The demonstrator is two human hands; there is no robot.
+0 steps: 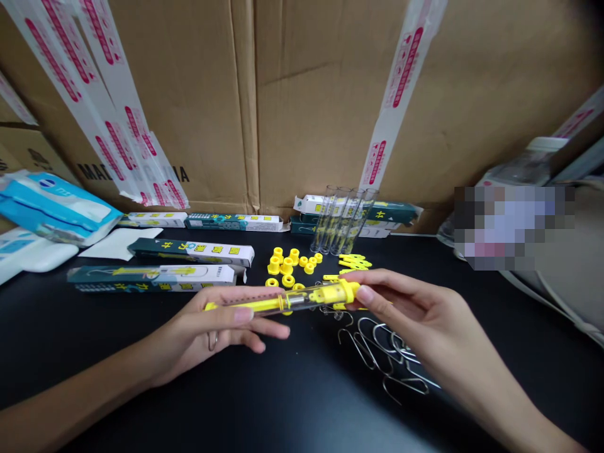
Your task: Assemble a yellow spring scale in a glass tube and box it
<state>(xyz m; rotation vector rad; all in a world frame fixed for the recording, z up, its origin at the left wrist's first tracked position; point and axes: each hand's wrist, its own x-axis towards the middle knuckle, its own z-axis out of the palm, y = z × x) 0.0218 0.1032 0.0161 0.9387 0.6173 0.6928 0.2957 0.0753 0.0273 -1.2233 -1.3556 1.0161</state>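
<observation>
A clear tubular spring scale [297, 300] with yellow inner parts lies nearly level between my hands, above the table. My left hand [207, 324] grips its left end, thumb on top and fingers beneath. At the other end, the fingertips of my right hand [419, 308] pinch the yellow cap [349, 290]. A small metal ring or hook [213, 340] shows below my left palm. Behind the scale are several yellow caps [287, 265] and flat yellow pieces [355, 260]. Metal S-shaped hooks [363, 349] lie near my right hand, partly hidden by it.
Several clear tubes [337, 220] stand upright at the back. Printed boxes [193, 250] lie at the left, with more along the cardboard wall [302, 94]. A blue tissue pack [61, 204] is far left; a plastic bottle [519, 163] stands at the right.
</observation>
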